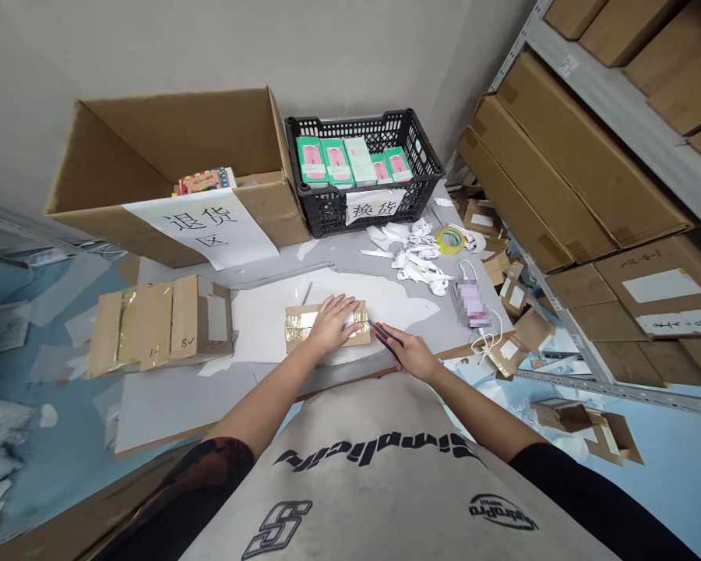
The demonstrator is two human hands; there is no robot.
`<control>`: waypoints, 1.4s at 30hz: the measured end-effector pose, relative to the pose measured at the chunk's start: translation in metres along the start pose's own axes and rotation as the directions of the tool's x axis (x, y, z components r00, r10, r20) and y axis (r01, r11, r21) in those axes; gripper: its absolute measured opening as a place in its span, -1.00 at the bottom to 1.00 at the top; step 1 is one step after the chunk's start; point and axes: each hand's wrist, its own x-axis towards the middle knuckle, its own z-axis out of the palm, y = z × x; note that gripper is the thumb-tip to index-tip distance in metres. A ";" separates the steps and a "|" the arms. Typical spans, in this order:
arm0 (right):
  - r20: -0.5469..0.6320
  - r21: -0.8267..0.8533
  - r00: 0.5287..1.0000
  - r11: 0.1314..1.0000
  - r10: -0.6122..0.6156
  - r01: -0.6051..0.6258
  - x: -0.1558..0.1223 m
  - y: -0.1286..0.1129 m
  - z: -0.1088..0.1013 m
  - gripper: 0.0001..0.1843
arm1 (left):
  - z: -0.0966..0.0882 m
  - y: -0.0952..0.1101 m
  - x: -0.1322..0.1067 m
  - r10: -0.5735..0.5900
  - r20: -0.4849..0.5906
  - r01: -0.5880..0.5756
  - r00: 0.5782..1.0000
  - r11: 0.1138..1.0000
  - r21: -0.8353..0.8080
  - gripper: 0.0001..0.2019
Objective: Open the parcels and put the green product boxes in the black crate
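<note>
Head view: I have the right hand with fingers closed around a cutter, its tip at the taped right end of the box, on the counter. The left hand lies flat on the box, fingers spread, thumb near that tip. A skid on the glossy tape could nick the thumb, I judge. Paper scraps lie beyond.

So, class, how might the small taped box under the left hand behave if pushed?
The small taped box would probably slide rather than tip, since it lies flat. Its cardboard suggests some stiffness. Its shiny tape could feel slippery.
</note>
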 end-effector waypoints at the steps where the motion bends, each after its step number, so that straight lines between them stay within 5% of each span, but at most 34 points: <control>1: 0.007 -0.006 1.000 1.000 -0.009 0.009 0.000 0.001 0.000 -0.49 | 0.000 0.000 0.000 -0.002 0.006 0.002 1.000 1.000 0.002 -0.44; 5: -0.036 -0.017 0.996 0.996 -0.084 0.084 -0.004 0.011 -0.007 -0.48 | -0.004 0.001 0.004 -0.022 0.036 0.021 0.999 1.000 0.014 -0.49; 9: -0.262 -0.199 0.947 0.971 -0.187 0.136 0.007 0.037 -0.016 -0.44 | -0.017 0.006 0.013 -0.004 0.129 -0.004 0.992 0.998 0.060 -0.53; 14: -0.377 -0.498 0.880 0.864 -0.290 0.071 0.060 0.071 -0.007 -0.29 | -0.034 0.014 0.032 0.090 0.267 -0.142 0.960 0.973 0.183 -0.50; 19: -0.408 -0.535 0.868 0.845 -0.283 0.024 0.099 0.086 0.011 -0.36 | -0.036 0.021 0.041 0.044 0.373 -0.165 0.927 0.940 0.300 -0.62; 22: -0.402 -0.510 0.865 0.858 -0.301 0.062 0.095 0.077 0.018 -0.49 | -0.030 0.023 0.037 0.023 0.340 -0.144 0.940 0.931 0.336 -0.59; 28: -0.209 -0.272 0.836 0.851 -0.507 0.449 0.072 0.029 0.039 -0.62 | -0.029 0.014 0.015 -0.061 0.266 -0.015 0.962 0.961 0.277 -0.45; 34: -0.175 -0.213 0.870 0.880 -0.461 0.424 0.074 0.018 0.049 -0.69 | -0.043 -0.008 -0.018 -0.080 0.302 -0.002 0.950 0.965 0.264 -0.37; 42: -0.134 -0.354 0.835 0.813 -0.533 0.463 0.073 0.015 0.044 -0.61 | -0.031 0.007 -0.014 -0.134 0.291 0.002 0.947 0.911 0.413 -0.48</control>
